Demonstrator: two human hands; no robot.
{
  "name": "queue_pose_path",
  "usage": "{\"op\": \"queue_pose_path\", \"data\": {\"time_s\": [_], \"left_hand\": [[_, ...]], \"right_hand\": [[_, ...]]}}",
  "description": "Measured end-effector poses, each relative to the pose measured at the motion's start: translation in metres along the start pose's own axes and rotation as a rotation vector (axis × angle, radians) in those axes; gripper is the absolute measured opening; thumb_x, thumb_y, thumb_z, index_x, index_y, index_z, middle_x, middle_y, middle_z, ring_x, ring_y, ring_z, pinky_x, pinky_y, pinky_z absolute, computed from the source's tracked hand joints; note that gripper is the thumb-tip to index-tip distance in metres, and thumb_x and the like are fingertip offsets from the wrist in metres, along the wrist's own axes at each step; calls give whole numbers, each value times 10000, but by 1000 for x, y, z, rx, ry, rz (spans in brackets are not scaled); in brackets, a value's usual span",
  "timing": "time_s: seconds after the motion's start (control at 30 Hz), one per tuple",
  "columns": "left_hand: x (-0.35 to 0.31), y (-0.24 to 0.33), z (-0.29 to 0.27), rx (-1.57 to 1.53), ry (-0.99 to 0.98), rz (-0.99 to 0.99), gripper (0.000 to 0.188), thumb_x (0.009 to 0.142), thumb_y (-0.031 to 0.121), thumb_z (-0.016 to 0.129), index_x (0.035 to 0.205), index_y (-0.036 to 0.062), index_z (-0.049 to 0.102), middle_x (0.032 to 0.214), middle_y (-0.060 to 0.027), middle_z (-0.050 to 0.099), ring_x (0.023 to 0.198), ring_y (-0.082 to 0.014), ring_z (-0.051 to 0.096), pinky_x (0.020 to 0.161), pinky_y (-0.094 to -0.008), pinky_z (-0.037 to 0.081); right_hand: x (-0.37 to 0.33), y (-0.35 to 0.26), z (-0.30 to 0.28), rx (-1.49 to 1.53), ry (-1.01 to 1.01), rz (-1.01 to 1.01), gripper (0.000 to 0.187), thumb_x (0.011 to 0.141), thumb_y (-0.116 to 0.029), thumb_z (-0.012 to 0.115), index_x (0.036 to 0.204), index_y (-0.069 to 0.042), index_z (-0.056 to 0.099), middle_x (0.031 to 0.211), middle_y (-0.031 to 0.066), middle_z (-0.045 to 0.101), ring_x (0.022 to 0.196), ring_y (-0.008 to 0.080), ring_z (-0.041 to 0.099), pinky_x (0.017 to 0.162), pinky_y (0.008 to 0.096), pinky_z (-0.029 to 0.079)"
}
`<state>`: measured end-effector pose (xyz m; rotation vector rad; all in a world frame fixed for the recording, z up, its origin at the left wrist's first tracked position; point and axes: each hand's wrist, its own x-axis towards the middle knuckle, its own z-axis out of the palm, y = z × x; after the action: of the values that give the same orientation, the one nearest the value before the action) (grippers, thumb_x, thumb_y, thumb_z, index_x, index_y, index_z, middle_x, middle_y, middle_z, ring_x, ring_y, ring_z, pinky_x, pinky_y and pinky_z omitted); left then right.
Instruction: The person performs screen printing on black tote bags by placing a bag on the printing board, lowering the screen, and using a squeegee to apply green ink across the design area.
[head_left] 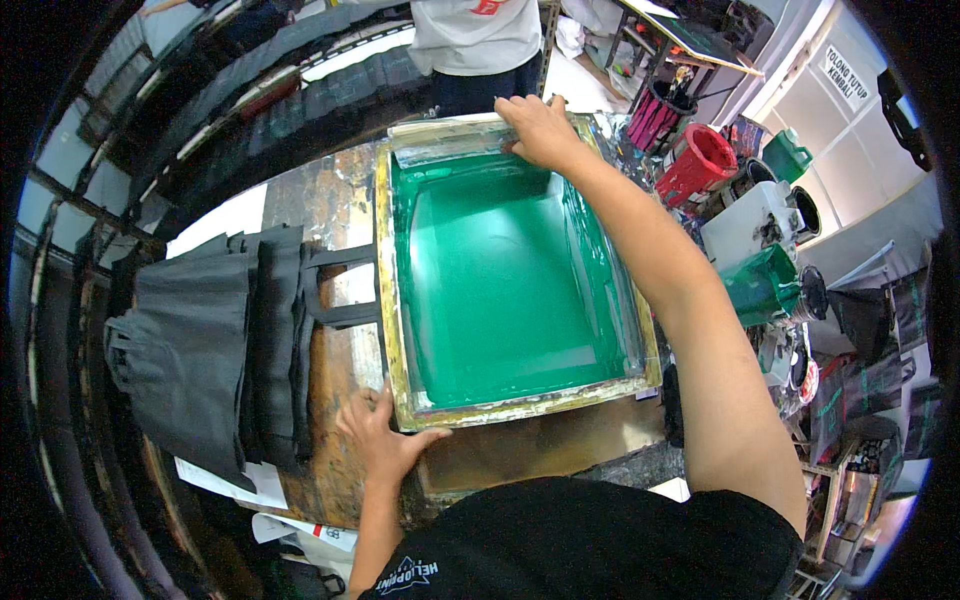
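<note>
A screen printing frame [655,368] with worn yellow-white edges lies on the table before me. Green ink [500,270] covers most of its mesh and is smeared thickly along the sides. At its far end rests a pale squeegee [440,142], and my right hand [542,132] is closed over the right part of this bar; some fingertips are hidden. My left hand [385,435] has its fingers spread at the frame's near left corner, thumb along the near edge. Black handles [345,315] of a cloth bag reach out from the frame's left side.
Stacked black cloth bags [200,320] lie to the left on the stained wooden table [330,400]. A red bucket [700,160], a green ink container [755,285] and several other tubs crowd the right side. Beyond the far end stands a person in a white shirt [478,40].
</note>
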<state>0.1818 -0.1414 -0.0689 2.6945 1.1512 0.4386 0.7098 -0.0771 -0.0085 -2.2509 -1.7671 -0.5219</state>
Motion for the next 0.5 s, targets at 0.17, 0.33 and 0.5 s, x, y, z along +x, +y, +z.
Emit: {"op": "queue_pose_path", "data": {"time_s": [0.17,0.33,0.5], "left_hand": [[121,15,-26,-131,187,313,1041,709,811,783,1456,98,656,1173,-159,602,1117,-344,563,1002,-523,410],[287,66,2,-158,410,539,802,932,684,664,1410,39,664,1273,-214,639,1197,-385,595,1026,-485,471],[379,92,57,232,258,386,643,950,687,620,1071,65,734,1049,-135,719,1035,-319,687,890,-460,508]], "right_hand": [[-14,-17,26,-108,106,-16,454,875,-176,747,1306,-175,607,1123,20,688,1081,269,663,893,570,460],[-7,-14,31,-102,113,-107,365,919,-154,646,1284,-174,632,1099,31,695,1021,276,673,817,480,511],[-10,-9,26,-92,95,-119,438,849,-168,745,1268,-154,616,1100,55,696,1032,293,687,816,496,571]]}}
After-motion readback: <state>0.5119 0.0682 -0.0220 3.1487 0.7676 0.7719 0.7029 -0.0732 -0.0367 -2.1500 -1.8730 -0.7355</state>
